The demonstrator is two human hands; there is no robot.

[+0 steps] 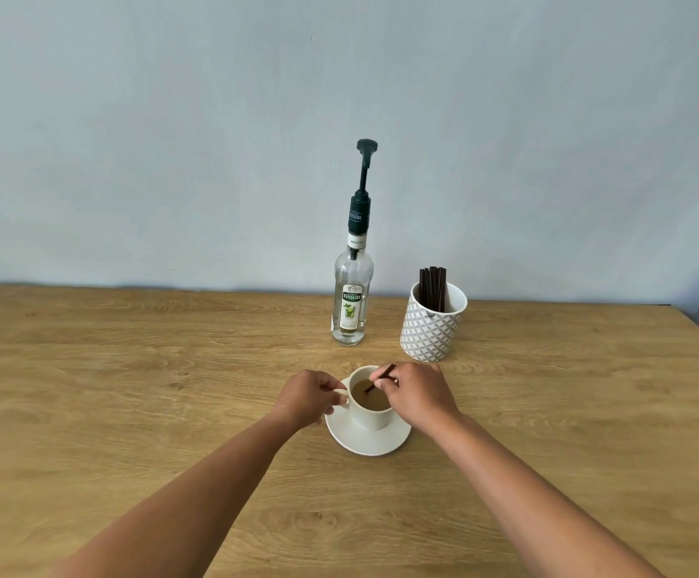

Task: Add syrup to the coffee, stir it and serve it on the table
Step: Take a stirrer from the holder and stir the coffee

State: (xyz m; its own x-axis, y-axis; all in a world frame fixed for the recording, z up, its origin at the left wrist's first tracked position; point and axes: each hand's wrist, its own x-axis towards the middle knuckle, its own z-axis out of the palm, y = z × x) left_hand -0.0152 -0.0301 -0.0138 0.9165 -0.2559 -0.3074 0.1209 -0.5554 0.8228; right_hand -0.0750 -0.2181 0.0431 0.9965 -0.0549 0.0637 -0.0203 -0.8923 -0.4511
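Observation:
A white cup (370,417) of light brown coffee (370,396) stands on a white saucer (366,442) in the middle of the wooden table (130,390). My left hand (308,396) grips the cup's handle on its left side. My right hand (416,392) pinches a dark brown stirrer (386,372) whose lower end dips into the coffee. Behind the cup stands a clear syrup bottle (352,302) with a dark green pump on top, upright and untouched.
A patterned white holder (433,327) with several dark stirrers stands right of the bottle, just behind my right hand. A pale wall runs along the table's far edge. The table's right edge slants off at the far right.

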